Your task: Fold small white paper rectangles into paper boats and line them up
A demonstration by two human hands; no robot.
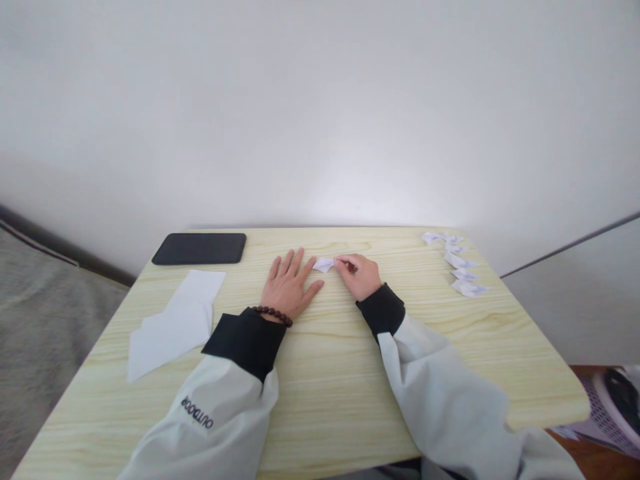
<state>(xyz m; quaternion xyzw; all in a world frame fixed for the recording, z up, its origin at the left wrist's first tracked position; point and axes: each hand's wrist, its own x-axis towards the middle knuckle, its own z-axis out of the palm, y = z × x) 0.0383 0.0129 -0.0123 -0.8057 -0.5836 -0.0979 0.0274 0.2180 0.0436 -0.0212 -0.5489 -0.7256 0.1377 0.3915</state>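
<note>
A small folded white paper (324, 265) lies on the wooden table between my two hands. My right hand (359, 275) pinches its right corner between thumb and fingertips. My left hand (291, 285) rests palm down with its fingers spread, the index fingertip at the paper's left edge. A beaded bracelet (273, 313) circles the left wrist. On the right of the table stand several small folded white paper pieces (463, 262) in an uneven row. Loose white paper sheets (173, 328) overlap to the left of my left hand.
A black phone-like slab (200, 249) lies at the table's back left. The pale wood-grain table (330, 387) meets a white wall (320, 113) at its back edge. Below the right edge, a lilac perforated basket (613, 410) is partly in view. Grey fabric (45, 333) shows at the left.
</note>
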